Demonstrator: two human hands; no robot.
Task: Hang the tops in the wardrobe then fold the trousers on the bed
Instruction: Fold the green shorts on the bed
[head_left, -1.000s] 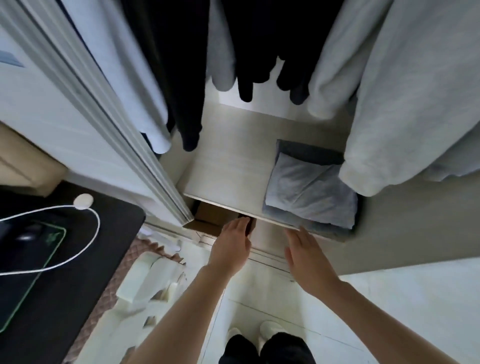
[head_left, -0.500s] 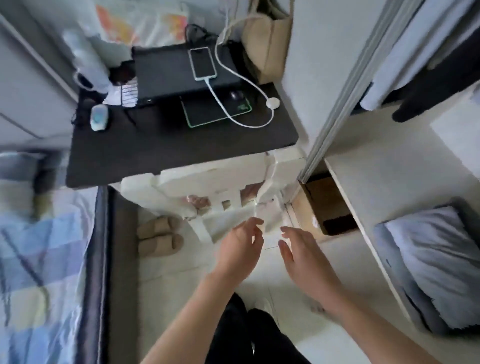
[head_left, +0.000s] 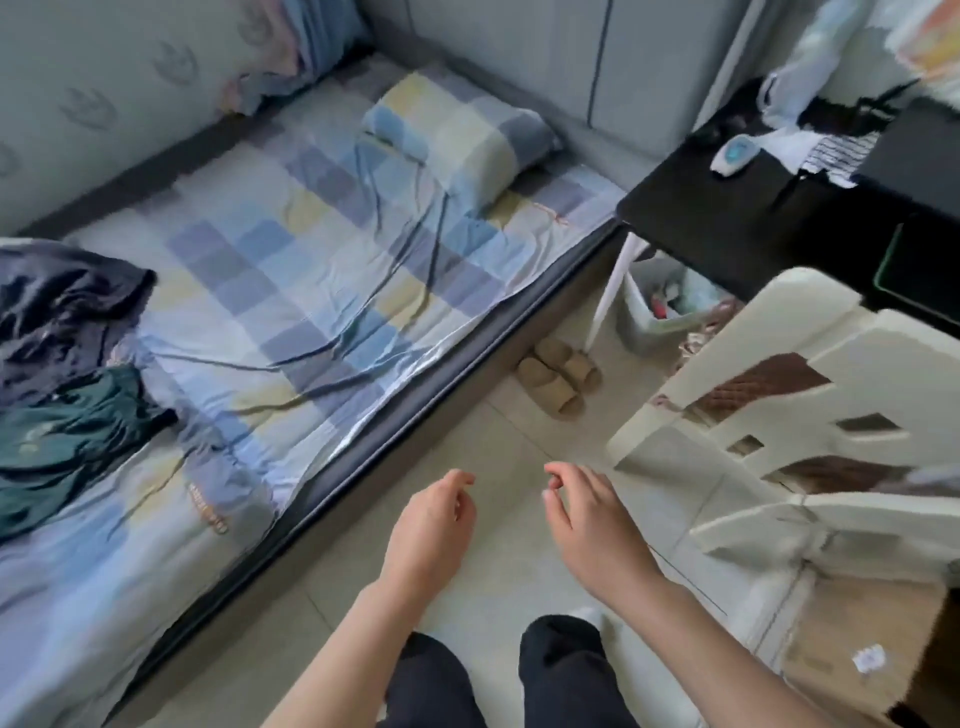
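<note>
Swung round from the wardrobe shelf to the bed since a second ago; both hands came away from the shelf edge and now hang over the floor tiles.

Low bed with blue, yellow and grey checked sheet (head_left: 322, 270) fills the left half. White plastic chair (head_left: 779, 415) stands at right, black desk (head_left: 727, 228) behind it. At the bed's left edge lies a crumpled dark navy garment (head_left: 62, 312), and just below, touching it, a crumpled dark green garment (head_left: 67, 441). Probably the trousers left to fold. Left hand (head_left: 431, 530) and right hand (head_left: 592, 519) are near each other, fingers loosely curled, holding nothing.

Judgement: step in hand is going to the bed for a garment. Best to take one piece by the waistband, shake it flat on the bare sheet, match legs, then fold.

Hard to tell: both garments are cut by the frame edge, and motion blur hides whether they are trousers or tops. Wardrobe is out of view.
</note>
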